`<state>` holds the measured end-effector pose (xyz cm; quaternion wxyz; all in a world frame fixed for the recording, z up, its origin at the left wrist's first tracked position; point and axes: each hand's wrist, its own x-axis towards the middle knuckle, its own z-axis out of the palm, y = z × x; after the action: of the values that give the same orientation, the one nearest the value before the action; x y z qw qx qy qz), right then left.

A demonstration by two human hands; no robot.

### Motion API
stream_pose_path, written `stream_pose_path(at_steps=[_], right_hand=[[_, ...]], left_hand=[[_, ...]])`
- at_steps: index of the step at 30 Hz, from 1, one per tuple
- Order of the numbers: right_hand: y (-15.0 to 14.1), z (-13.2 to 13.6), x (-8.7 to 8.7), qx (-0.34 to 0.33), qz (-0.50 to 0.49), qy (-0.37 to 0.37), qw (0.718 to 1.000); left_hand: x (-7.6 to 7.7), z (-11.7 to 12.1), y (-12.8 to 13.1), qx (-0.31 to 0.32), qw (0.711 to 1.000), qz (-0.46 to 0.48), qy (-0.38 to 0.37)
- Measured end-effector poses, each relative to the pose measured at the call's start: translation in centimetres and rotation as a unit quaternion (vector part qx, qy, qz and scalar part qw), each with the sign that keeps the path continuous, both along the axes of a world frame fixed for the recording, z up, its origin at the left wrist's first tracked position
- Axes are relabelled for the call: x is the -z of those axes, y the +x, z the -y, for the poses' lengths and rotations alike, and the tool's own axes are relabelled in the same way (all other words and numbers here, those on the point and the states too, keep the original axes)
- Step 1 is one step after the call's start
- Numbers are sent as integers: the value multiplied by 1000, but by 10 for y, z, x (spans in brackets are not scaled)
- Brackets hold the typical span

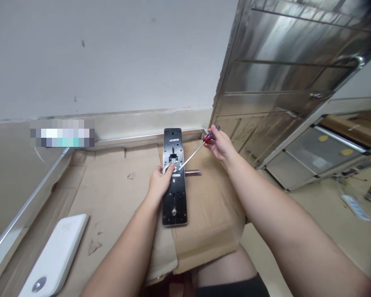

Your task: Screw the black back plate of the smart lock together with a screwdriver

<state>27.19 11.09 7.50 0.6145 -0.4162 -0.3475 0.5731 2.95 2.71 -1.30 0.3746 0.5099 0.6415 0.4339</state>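
A long black door lock plate [174, 194] lies on the cardboard, its back face up with screw holes and small fittings. Its copper-coloured lever handle [193, 173] sticks out to the right. My left hand [162, 181] grips the plate's left edge, thumb pressed on its face near the middle; the other fingers are mostly hidden. In my right hand [221, 144] is a screwdriver [207, 138] with a red and purple handle, held at a slant. Its shaft runs down-left, and the tip meets the plate beside my left thumb.
Cardboard sheets [111, 177] cover the table. A white device [58, 251] with a round grey button lies at the left front. The wall [126, 62] rises behind, with a metal door [266, 78] to the right. On the floor at right are a cabinet [309, 152] and a power strip [355, 207].
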Motion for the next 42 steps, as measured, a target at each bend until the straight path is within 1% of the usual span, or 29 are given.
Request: stream_pose_path(at_steps=[5,8,12,15,18,22,25,27,29,31,34,37,40,42], right_hand=[[1,-1,3,-23,1,21,1000],[1,-2,7,-22,10,36,999],[-4,-1,9,-14,31,74,997],[-9,5,4,-6,48,95,994],[-13,15,-4,-2,62,108,992],[-16,27,-14,-27,75,97,992],[-17,32,-18,-53,84,76,992],[-20,35,-21,-59,96,95,989],[-23,41,-25,-55,118,144,981],[-26,49,-30,-41,153,203,966],[-30,64,-38,-17,216,279,935],[-33,76,-43,-2,247,349,904],[-34,80,-44,-8,252,399,882],[-34,81,-44,-23,245,412,877]], left_hand=[[0,-11,-9,-20,1000,5,6],[-1,-17,-14,-33,999,8,12],[-2,-22,-18,-40,999,3,12],[-1,-22,-20,-25,1000,-3,15],[2,-19,-24,6,1000,14,15],[5,-14,-33,18,999,35,21],[3,-13,-39,13,999,-3,48],[1,-13,-41,19,998,-32,55],[-1,-14,-39,38,998,-30,46],[-3,-13,-35,47,998,-20,43],[-5,-10,-29,40,998,-28,47],[-6,-9,-25,34,998,-31,41],[-4,-8,-23,26,998,-22,52],[-2,-9,-23,20,998,-16,62]])
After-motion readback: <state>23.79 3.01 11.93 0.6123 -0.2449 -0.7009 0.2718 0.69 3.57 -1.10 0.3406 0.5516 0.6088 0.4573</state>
